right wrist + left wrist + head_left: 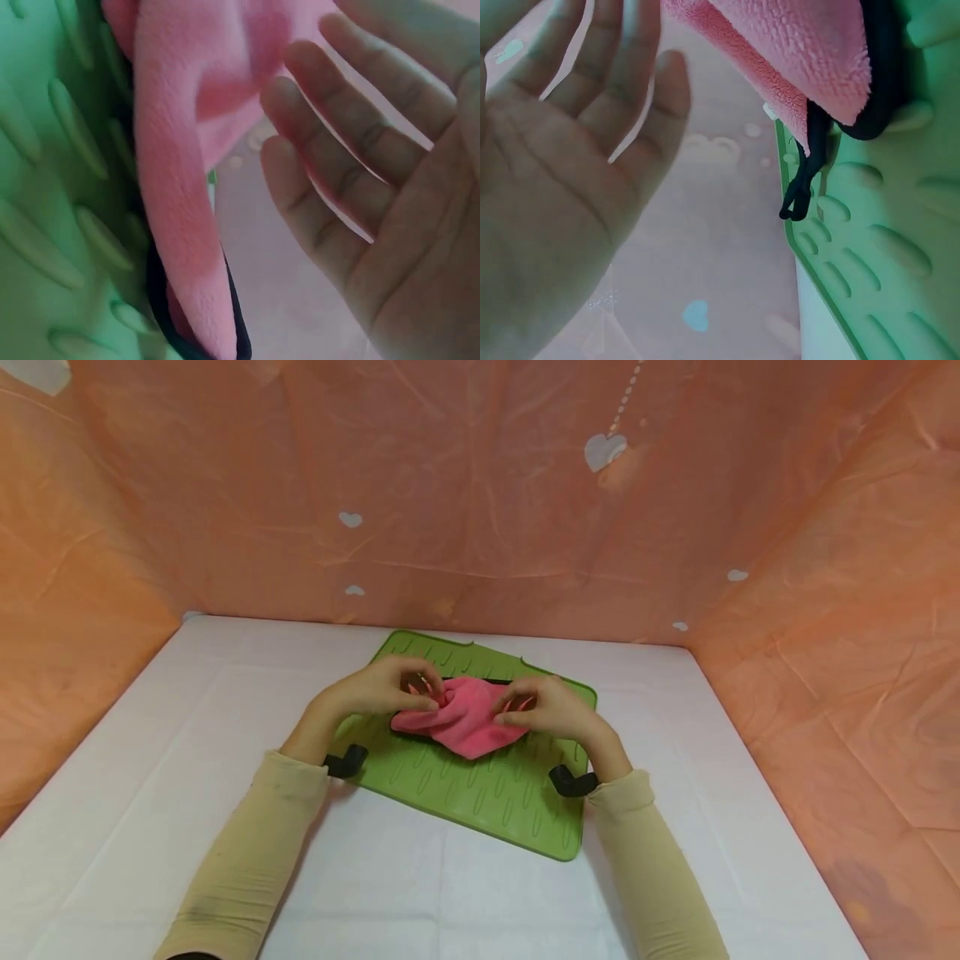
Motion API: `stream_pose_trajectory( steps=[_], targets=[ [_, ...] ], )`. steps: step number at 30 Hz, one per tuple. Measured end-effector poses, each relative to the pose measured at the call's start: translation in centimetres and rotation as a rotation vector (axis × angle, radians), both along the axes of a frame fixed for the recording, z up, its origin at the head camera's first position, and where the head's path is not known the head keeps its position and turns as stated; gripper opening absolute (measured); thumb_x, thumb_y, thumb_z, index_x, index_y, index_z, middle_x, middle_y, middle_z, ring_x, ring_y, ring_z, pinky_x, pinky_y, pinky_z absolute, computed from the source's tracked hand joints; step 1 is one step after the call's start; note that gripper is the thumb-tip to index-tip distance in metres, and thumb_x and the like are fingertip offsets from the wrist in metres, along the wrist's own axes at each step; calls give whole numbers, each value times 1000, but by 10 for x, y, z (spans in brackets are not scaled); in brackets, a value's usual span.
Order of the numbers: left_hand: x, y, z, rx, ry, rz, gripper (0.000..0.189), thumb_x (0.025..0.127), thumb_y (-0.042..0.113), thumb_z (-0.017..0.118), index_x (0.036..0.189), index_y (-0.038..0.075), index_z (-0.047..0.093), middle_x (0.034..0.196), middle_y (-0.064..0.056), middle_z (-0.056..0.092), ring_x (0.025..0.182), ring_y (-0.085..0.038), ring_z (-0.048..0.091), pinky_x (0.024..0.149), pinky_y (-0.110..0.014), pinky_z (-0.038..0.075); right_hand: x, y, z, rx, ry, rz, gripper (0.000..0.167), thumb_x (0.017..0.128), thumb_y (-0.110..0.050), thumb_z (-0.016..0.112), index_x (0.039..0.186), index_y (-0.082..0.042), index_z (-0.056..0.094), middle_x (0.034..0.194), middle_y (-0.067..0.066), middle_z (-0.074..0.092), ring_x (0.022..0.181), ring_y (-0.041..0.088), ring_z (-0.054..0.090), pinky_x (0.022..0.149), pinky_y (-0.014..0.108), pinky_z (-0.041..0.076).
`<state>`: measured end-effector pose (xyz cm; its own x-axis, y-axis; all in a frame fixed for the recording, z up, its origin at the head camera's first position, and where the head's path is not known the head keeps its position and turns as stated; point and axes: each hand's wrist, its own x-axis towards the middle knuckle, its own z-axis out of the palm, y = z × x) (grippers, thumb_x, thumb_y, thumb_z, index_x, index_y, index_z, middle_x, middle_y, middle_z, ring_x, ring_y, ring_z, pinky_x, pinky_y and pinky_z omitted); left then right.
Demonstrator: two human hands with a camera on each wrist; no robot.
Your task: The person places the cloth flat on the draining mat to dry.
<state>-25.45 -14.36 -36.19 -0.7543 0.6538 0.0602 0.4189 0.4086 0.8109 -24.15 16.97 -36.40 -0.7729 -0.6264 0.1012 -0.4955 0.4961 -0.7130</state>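
A soft, fluffy pink cloth [471, 718] with black edging lies bunched over a green ridged mat [450, 785]. At the cloth's left side, my left hand [382, 685] pinches a fold between thumb and fingertips. My right hand [558, 706] pinches the cloth's right side, its other fingers loosely spread in the right wrist view. A black loop [799, 196] hangs from one corner of the cloth. In the right wrist view, a raised pink fold [180, 172] shows black trim at its lower end. Both pinching fingertips are outside the wrist views.
The mat lies askew on a white-covered table [390, 885], reaching near its back edge. Orange sheeting with white hearts [480, 510] stands behind and at both sides. Black wrist cameras [573, 782] jut inward from both wrists over the mat.
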Motion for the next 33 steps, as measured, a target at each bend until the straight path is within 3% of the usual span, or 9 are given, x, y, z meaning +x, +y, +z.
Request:
stream_pose_trajectory(
  steps=[4, 12, 17, 24, 30, 33],
  targets=[
    [0, 0, -5, -74, -20, -61, 20, 91, 10, 80, 108, 5, 70, 107, -7, 69, 100, -23, 66, 90, -40, 55, 0, -8, -7, 40, -8, 82, 18, 87, -19, 87, 103, -16, 81, 105, -4, 73, 95, 16, 67, 82, 36, 57],
    [-3, 2, -13, -157, -7, -85, 16, 91, 1, 76, 104, 5, 68, 102, -5, 67, 97, -21, 64, 86, -37, 53, -3, -18, -22, 171, 42, 211, 31, 83, -14, 89, 112, -13, 79, 122, 2, 67, 119, 21, 59, 106, 41, 48],
    [-6, 1, -16, -189, 32, -66, 11, 93, 2, 73, 102, 6, 69, 98, -5, 67, 95, -21, 62, 84, -37, 52, -4, -22, -25, 195, 53, 180, 20, 87, -11, 85, 107, -13, 80, 116, 1, 66, 110, 20, 60, 99, 37, 51],
    [-6, 0, -16, -146, -17, 4, 11, 96, 5, 72, 106, 3, 66, 101, -8, 66, 96, -24, 62, 85, -37, 52, -4, -21, -25, 168, 51, 124, 5, 94, -17, 80, 98, -14, 78, 105, -3, 67, 98, 15, 61, 90, 33, 52],
    [-6, -1, -11, -53, 2, 97, 14, 97, 5, 70, 110, 2, 66, 105, -11, 65, 97, -25, 62, 81, -36, 52, -3, -11, -18, 27, 33, -1, 7, 98, -11, 73, 105, -11, 74, 100, 0, 73, 92, 16, 67, 82, 35, 54],
    [-6, -1, -8, -18, 29, 140, 17, 98, 9, 70, 114, 3, 67, 109, -12, 65, 97, -25, 62, 79, -36, 52, -4, -5, -14, -52, 76, -65, 11, 99, -8, 71, 110, -7, 74, 99, 6, 74, 91, 21, 70, 81, 39, 56]
  ],
)
